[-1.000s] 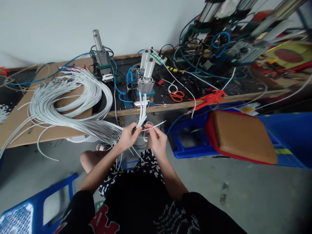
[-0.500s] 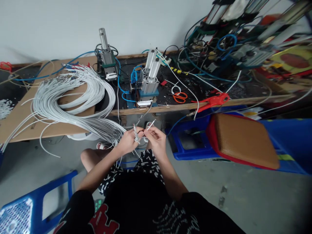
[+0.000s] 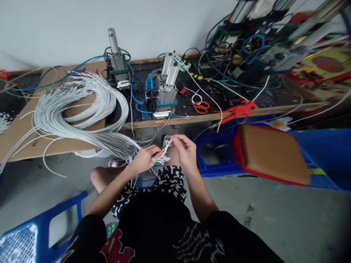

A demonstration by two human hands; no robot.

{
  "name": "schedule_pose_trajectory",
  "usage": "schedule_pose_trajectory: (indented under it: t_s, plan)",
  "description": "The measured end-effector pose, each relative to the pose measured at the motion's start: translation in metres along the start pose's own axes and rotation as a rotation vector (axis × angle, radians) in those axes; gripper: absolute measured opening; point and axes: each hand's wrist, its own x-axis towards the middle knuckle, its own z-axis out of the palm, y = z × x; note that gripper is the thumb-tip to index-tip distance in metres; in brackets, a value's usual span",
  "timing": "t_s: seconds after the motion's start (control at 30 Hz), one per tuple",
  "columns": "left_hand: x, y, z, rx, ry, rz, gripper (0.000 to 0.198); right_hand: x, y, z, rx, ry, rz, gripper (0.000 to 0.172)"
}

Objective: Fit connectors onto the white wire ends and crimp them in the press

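My left hand (image 3: 146,159) is closed around the ends of several white cables (image 3: 162,158), which stick out past its fingers toward the right. With thumb and fingertips pinched together, my right hand (image 3: 185,150) holds a cable end at the upper tip of these strands, where a little red shows. From my left hand the cables run back to a large looped bundle of white cables (image 3: 105,98) on cardboard (image 3: 24,146) at the left of the bench.
Two metal presses (image 3: 118,65) (image 3: 166,89) stand on the bench. Orange-handled scissors (image 3: 201,107) and a red tool (image 3: 238,109) lie right of them. A brown cushion (image 3: 274,153) rests on blue plastic at right; a blue stool (image 3: 41,226) is lower left.
My right hand has moved a little right and up. The cable ends past my left hand now spread out to the right, and my hands are farther apart.
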Motion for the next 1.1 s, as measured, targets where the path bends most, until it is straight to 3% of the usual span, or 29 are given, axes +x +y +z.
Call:
schedule_pose_trajectory:
  t_s: [0.23,0.37,0.6,0.73,1.1]
  plan:
    - [0.008,0.007,0.003,-0.096,0.088,0.022,0.016,0.000,-0.003,-0.002,-0.067,-0.094,0.015,0.015]
    - [0.016,0.008,0.004,-0.118,0.157,0.032,0.023,-0.004,0.001,0.000,-0.089,-0.104,0.031,0.015]
    - [0.014,0.014,0.001,-0.083,0.100,0.006,0.025,-0.004,0.003,-0.011,-0.186,-0.151,0.056,0.016]
    - [0.013,0.014,-0.001,-0.069,0.073,-0.011,0.026,-0.009,0.012,-0.009,-0.178,-0.067,0.087,0.019]
    - [0.011,0.018,-0.005,-0.074,0.026,-0.033,0.022,-0.016,0.016,-0.002,-0.243,0.057,-0.027,0.022]
